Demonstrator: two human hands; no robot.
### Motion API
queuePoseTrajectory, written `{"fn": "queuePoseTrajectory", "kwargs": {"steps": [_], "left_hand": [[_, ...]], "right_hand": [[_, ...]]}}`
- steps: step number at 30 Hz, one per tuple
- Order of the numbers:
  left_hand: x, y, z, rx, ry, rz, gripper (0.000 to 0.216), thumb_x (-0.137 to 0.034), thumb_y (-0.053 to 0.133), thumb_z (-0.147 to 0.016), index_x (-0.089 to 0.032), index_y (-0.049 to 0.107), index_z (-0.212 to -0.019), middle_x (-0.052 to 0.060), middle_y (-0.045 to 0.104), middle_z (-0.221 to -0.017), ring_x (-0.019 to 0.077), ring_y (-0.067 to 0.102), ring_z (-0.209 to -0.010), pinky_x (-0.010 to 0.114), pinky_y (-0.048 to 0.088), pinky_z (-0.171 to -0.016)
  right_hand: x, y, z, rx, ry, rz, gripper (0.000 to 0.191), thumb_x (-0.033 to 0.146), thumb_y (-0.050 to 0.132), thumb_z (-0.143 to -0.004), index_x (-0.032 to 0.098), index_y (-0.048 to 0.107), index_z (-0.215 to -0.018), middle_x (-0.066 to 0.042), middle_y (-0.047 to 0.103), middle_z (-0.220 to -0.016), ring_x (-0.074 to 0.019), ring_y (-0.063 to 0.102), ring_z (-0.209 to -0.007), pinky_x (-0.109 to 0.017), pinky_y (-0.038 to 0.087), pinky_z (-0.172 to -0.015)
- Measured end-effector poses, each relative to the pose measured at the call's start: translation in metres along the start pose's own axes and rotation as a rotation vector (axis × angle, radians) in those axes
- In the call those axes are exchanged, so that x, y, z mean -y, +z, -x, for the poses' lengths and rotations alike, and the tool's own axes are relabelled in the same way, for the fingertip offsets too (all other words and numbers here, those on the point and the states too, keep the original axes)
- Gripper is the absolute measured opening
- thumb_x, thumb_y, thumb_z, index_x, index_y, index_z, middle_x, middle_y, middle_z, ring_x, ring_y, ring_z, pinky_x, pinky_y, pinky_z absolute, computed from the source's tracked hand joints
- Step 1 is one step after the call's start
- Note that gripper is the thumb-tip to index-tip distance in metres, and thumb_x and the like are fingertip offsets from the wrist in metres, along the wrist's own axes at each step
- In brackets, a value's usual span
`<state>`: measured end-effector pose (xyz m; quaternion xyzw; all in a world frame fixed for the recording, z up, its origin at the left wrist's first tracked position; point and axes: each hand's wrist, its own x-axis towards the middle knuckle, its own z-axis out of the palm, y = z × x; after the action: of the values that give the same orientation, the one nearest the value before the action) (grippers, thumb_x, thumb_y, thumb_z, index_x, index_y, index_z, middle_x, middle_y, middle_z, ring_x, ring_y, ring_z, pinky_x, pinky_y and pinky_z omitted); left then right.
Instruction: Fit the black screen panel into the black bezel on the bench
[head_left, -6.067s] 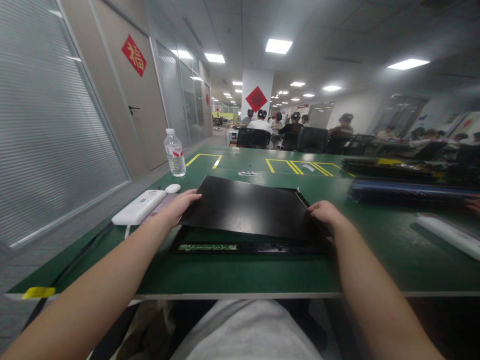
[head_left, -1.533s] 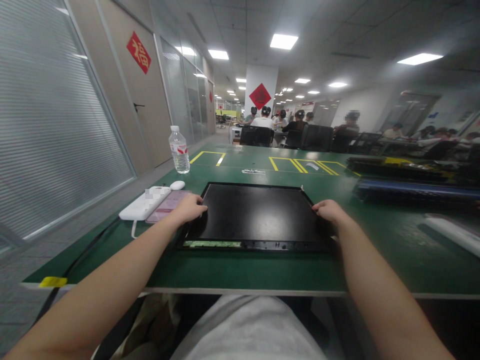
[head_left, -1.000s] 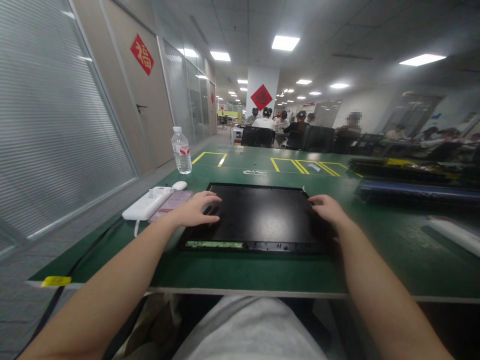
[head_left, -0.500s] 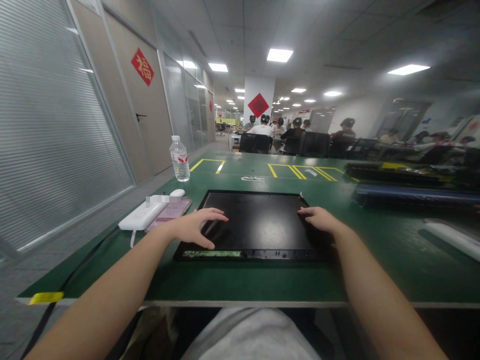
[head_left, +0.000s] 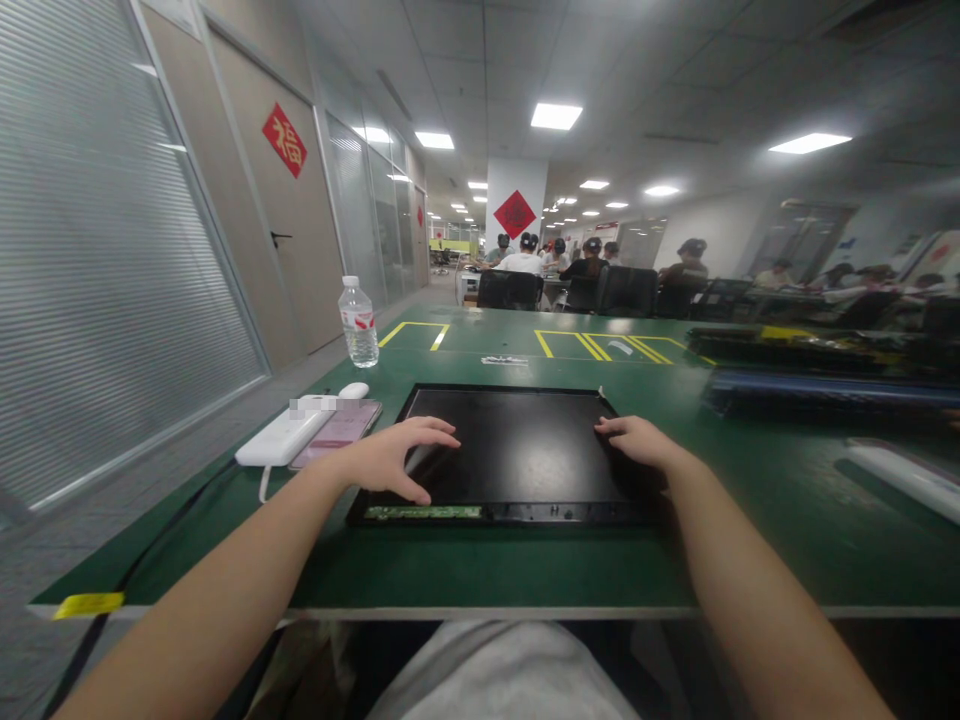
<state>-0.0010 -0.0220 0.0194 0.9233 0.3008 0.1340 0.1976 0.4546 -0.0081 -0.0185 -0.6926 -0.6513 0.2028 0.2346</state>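
A black flat display panel (head_left: pixel 517 440) lies in a thin black frame on the green table (head_left: pixel 570 575) in front of me. Along its near edge a narrow green circuit board (head_left: pixel 424 512) shows at the left. Over the panel's left side is my left hand (head_left: pixel 401 455), thumb and fingers spread; whether it touches the surface I cannot tell. My right hand (head_left: pixel 637 440) is at the panel's right edge, index finger stretched out toward the surface, its lower fingers partly hidden. Neither hand grasps anything that I can see.
To the left are a white power bank (head_left: pixel 289 432) with a cable, a phone (head_left: pixel 339 432), a small white case (head_left: pixel 354 391) and a water bottle (head_left: pixel 360 322). Dark long parts (head_left: pixel 810 392) and a white bar (head_left: pixel 904 478) lie at the right. Several people sit beyond the table.
My left hand has shifted very slightly to the right over the panel. The view has tipped up a little; the panel and right hand stay put.
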Motion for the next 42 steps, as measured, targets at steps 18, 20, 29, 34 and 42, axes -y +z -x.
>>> {"fn": "queuePoseTrajectory", "kwargs": {"steps": [18, 20, 29, 34, 42], "left_hand": [[0.007, 0.003, -0.002, -0.042, -0.079, 0.015, 0.056, -0.049, 0.076, -0.081, -0.023, 0.068, -0.130, 0.011, 0.060, -0.143, 0.0290, 0.057, -0.131, 0.040, 0.041, -0.115], [0.014, 0.004, -0.004, -0.100, -0.130, -0.034, 0.050, -0.050, 0.069, -0.084, -0.022, 0.070, -0.125, 0.012, 0.064, -0.138, 0.0291, 0.060, -0.127, 0.041, 0.042, -0.114], [0.037, 0.001, -0.006, -0.272, -0.530, -0.328, 0.036, -0.028, 0.057, -0.079, -0.018, 0.079, -0.106, 0.016, 0.072, -0.123, 0.0334, 0.066, -0.116, 0.041, 0.046, -0.110], [0.035, 0.001, -0.006, -0.259, -0.584, -0.347, 0.037, -0.018, 0.055, -0.073, -0.019, 0.081, -0.100, 0.016, 0.074, -0.120, 0.0352, 0.066, -0.117, 0.040, 0.048, -0.107], [0.034, 0.005, -0.010, -0.115, -0.617, -0.404, 0.052, -0.008, 0.046, -0.078, -0.013, 0.076, -0.119, 0.018, 0.067, -0.136, 0.0303, 0.063, -0.126, 0.034, 0.044, -0.108]], "right_hand": [[0.002, -0.003, 0.000, -0.058, 0.014, 0.010, 0.043, 0.000, 0.061, -0.072, 0.022, 0.083, -0.101, -0.005, 0.074, -0.126, -0.0217, 0.066, -0.123, -0.028, 0.043, -0.110], [0.001, -0.006, -0.001, -0.111, 0.043, 0.027, 0.042, 0.003, 0.062, -0.074, 0.023, 0.083, -0.103, -0.004, 0.077, -0.118, -0.0218, 0.069, -0.117, -0.028, 0.046, -0.106], [-0.006, -0.015, -0.001, -0.205, 0.272, 0.151, 0.032, 0.010, 0.066, -0.072, 0.022, 0.084, -0.095, -0.007, 0.080, -0.099, -0.0245, 0.073, -0.097, -0.028, 0.054, -0.085], [-0.007, -0.016, -0.001, -0.139, 0.288, 0.200, 0.031, 0.009, 0.065, -0.073, 0.022, 0.085, -0.093, -0.008, 0.080, -0.100, -0.0247, 0.074, -0.096, -0.028, 0.054, -0.084], [-0.005, -0.016, 0.000, -0.102, 0.281, 0.234, 0.042, 0.002, 0.061, -0.071, 0.019, 0.084, -0.101, -0.010, 0.079, -0.107, -0.0256, 0.073, -0.101, -0.028, 0.054, -0.087]]}}
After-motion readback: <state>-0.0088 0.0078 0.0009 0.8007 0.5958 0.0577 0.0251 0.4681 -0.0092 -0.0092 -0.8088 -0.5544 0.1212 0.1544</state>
